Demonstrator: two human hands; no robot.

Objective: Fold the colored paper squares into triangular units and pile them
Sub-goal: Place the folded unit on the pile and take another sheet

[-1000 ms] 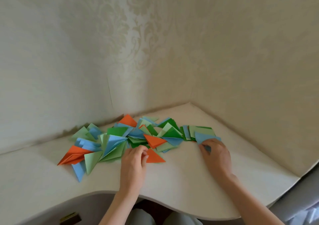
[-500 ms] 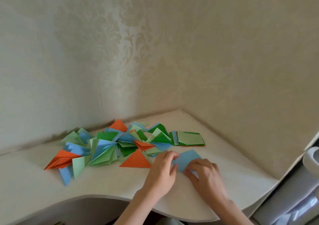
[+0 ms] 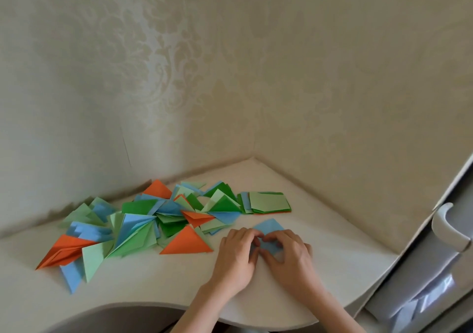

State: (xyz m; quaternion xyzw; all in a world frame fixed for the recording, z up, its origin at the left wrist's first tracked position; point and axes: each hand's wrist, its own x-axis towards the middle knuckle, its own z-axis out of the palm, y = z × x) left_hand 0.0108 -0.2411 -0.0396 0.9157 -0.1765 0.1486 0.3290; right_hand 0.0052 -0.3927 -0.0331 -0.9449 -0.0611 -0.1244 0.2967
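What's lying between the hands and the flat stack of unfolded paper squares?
Head view: only the blue sheet's far corner, then bare tabletop up to the stack.

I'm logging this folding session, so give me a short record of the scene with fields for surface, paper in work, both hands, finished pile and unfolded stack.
surface: white corner desk
paper in work: light blue paper square, flat on the desk
left hand: fingers curled on the paper's near edge
right hand: fingers curled on the same edge
finished pile: folded triangular paper units, orange, green, blue
unfolded stack: flat paper squares, light green on top
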